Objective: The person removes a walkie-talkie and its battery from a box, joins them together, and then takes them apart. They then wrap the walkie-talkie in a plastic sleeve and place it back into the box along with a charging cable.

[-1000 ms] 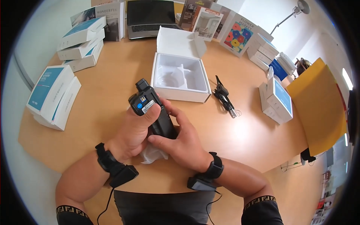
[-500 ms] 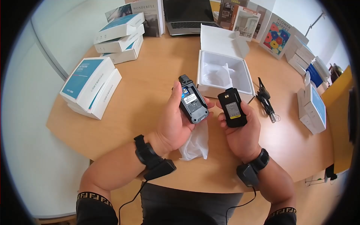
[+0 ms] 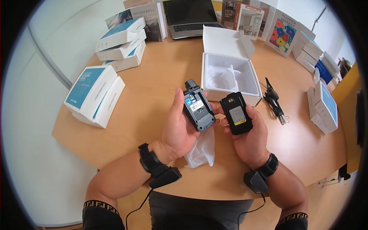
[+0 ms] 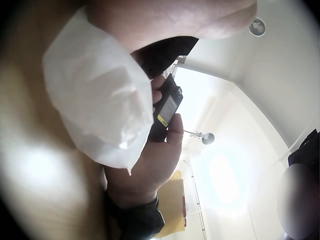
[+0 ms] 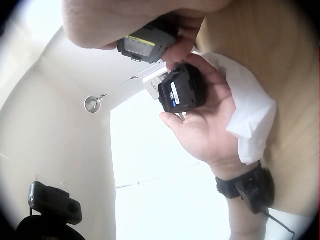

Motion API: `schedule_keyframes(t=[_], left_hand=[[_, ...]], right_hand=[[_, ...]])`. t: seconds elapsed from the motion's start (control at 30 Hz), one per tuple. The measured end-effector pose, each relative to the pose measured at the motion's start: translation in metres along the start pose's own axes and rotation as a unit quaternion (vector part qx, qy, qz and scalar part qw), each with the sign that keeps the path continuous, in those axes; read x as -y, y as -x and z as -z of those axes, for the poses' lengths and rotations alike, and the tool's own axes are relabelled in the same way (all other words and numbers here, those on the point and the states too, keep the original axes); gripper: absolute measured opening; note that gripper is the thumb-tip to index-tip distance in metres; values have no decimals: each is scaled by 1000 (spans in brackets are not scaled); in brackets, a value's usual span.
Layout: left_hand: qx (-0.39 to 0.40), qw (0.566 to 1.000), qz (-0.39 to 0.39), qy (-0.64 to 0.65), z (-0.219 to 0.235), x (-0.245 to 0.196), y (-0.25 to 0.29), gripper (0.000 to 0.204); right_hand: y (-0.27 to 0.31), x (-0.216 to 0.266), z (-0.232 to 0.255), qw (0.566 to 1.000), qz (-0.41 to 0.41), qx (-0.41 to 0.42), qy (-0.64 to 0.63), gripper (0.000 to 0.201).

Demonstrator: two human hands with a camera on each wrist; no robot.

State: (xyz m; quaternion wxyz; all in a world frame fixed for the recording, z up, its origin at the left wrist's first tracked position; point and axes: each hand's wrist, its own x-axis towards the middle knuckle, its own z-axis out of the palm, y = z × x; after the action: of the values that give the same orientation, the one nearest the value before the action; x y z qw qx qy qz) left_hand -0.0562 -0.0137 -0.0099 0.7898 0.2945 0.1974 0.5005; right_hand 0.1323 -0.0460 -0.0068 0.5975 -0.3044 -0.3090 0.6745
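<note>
My left hand [image 3: 177, 128] holds a black two-way radio [image 3: 199, 109], its back facing up and its battery bay bare, with a white label and small gold contacts inside. The thumb lies along its left side and fingertips show at the right edge. In my right hand [image 3: 251, 143] is the radio's flat black battery [image 3: 236, 114], gripped between thumb and fingers, its grey and yellow label facing up. The two parts are close side by side, apart from each other. A crumpled white plastic bag [image 3: 201, 150] hangs beneath the left hand, also seen in the left wrist view.
Beyond the hands stands an open white box [image 3: 232, 94] with a moulded tray. A coiled black clip cable [image 3: 273, 101] lies to its right. Stacked white-and-blue boxes [image 3: 94, 94] stand at left, more boxes [image 3: 322, 109] at right, a laptop [image 3: 191, 19] and books at the back.
The battery has come off the radio's back; my right hand has carried it to the right. The radio stays in my left hand. Over the last half second the hands have hardly moved.
</note>
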Motion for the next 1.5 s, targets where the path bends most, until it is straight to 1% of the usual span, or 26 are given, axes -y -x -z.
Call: schedule_keyframes(t=[0.1,0.17,0.3,0.47,0.5,0.57,0.63,0.67,0.7,0.73,0.77,0.83,0.87,0.9,0.93,0.97,1.03,1.1,1.13,1.2,1.3,1.5], left_hand=[[9,1000,2,-3,0,0,0,70],[-7,1000,4,-13,-2,0,1,71],[0,1000,5,-4,-1,0,2,71],[26,1000,2,3,1,1,1,69],[26,1000,0,4,0,0,1,69],[-2,1000,14,-5,-5,-1,3,66],[9,1000,8,0,-1,4,1,65],[21,1000,6,5,0,5,1,63],[18,1000,4,2,-1,4,2,63],[40,999,6,-2,-3,4,2,60],[64,998,9,-5,-4,4,2,57],[72,997,9,-3,-7,5,4,57],[64,998,9,-7,-17,3,6,58],[56,998,9,-13,-22,2,8,59],[56,998,32,-9,-20,3,8,62],[55,998,32,-11,-17,4,8,62],[73,997,32,-11,-11,5,8,64],[72,997,33,-18,-11,4,8,64],[68,997,34,-17,-11,4,8,64],[62,997,35,-19,-8,5,7,63],[48,998,37,-14,-4,8,5,67],[36,999,31,-13,-4,7,3,70]], right_hand=[[0,1,-2,1000,-1,5,1,38],[0,2,-2,1000,-4,0,4,39],[0,1,-1,1000,-4,9,3,40],[-1,0,1,1000,-4,9,-4,40],[-1,1,2,1000,-2,20,-4,41],[0,-1,4,999,-2,33,-3,43],[0,-7,4,998,58,34,18,47],[1,-7,0,998,56,38,14,47],[4,-5,-6,994,82,25,74,48],[6,-4,-9,985,108,11,133,50],[7,-6,-10,985,108,12,133,50],[10,-11,-11,948,182,50,257,55],[8,-16,-9,935,210,57,280,60],[9,-19,-8,935,211,57,279,60],[11,-22,-8,910,219,63,347,61],[11,-25,-7,880,227,68,413,61],[9,-26,-6,873,231,70,423,63],[10,-22,-8,841,247,81,475,68],[11,-19,-9,842,247,81,474,68],[14,-12,-11,835,253,122,474,77],[15,-11,-10,839,240,135,470,83],[14,-13,-11,856,227,129,447,86]])
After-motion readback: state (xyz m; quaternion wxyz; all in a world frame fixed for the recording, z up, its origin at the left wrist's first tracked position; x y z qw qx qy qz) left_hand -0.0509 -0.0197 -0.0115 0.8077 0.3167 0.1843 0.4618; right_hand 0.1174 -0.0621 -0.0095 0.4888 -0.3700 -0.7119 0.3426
